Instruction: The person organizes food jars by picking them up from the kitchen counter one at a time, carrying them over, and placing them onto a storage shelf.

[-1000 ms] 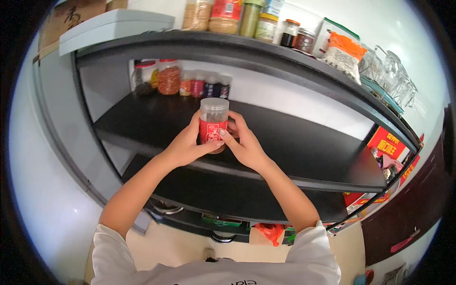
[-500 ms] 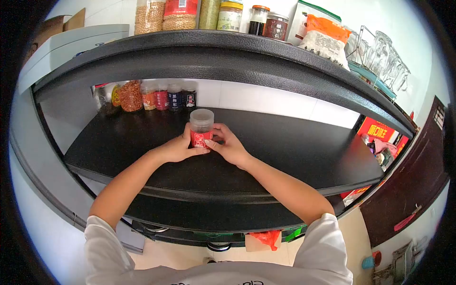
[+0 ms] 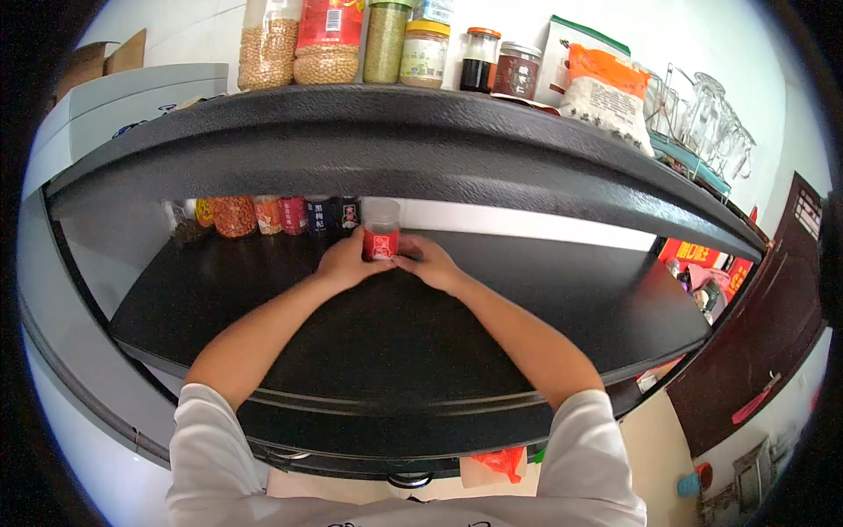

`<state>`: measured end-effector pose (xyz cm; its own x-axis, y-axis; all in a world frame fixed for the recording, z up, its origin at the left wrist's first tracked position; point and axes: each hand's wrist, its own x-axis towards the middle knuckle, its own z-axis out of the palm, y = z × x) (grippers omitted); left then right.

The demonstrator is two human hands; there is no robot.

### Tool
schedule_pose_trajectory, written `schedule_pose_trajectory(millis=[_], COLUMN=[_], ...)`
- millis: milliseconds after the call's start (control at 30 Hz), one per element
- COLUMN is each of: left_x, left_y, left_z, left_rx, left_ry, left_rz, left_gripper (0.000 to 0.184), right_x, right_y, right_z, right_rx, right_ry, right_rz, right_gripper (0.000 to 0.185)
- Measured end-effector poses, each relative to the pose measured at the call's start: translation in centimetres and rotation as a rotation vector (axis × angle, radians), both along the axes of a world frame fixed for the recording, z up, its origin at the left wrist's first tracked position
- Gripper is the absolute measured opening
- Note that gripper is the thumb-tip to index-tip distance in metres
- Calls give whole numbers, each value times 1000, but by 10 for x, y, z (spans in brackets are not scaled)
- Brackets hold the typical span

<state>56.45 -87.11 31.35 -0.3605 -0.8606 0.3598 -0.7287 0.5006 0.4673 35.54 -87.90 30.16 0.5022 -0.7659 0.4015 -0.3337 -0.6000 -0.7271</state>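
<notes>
A clear plastic jar (image 3: 381, 241) with a red label stands upright on the black shelf, toward its back; I see nothing inside its clear upper part. My left hand (image 3: 345, 262) is closed round the jar's left side, thumb across the lower front. From the right, my right hand (image 3: 429, 263) grips the same jar, its thumb near the base and its fingers partly behind it. Just left of the jar, a row of jars lines the back of the shelf, among them a black-labelled jar (image 3: 349, 213) and a jar of reddish nuts (image 3: 234, 217).
A thick black upper shelf (image 3: 378, 132) overhangs my hands. On it stand bottles of beans (image 3: 269, 53), a dark-filled jar (image 3: 479, 61), an orange-topped bag (image 3: 606, 97) and a rack of glasses (image 3: 702, 110). Red packages (image 3: 689, 253) are at the right end.
Both hands have moved the jar farther back on the shelf, bringing it beside the row of jars. My view has tilted up, so the upper shelf sits lower in the picture.
</notes>
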Motion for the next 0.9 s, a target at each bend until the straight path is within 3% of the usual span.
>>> schedule_pose_trajectory(millis=[67,200,333,467,567,733,867,900], left_x=[1,17,18,20,21,19,18,16], left_y=[14,8,7,13,6,1,-11,3], left_z=[4,5,0,4,3,-4,-21,-8], left_rx=[6,29,-131,-161,-170,-207,-246,-139], left_ry=[-104,-57,-42,-83,-106,47,-25,-50], left_rz=[58,-28,144,181,190,-38,-47,-66], left_gripper=[96,78,61,47,33,24,36,40], right_x=[-2,4,10,11,14,13,13,13], right_y=[4,14,24,33,35,30,28,30], right_z=[3,2,6,11,8,-1,-2,2], right_rx=[-70,-230,-291,-431,-663,-586,-531,-540], right_ry=[155,256,232,457,455,485,518,511], right_rz=[-46,-248,-469,-287,-164,-190,-216,-164], right_gripper=[44,38,20,13,19,42,48,49])
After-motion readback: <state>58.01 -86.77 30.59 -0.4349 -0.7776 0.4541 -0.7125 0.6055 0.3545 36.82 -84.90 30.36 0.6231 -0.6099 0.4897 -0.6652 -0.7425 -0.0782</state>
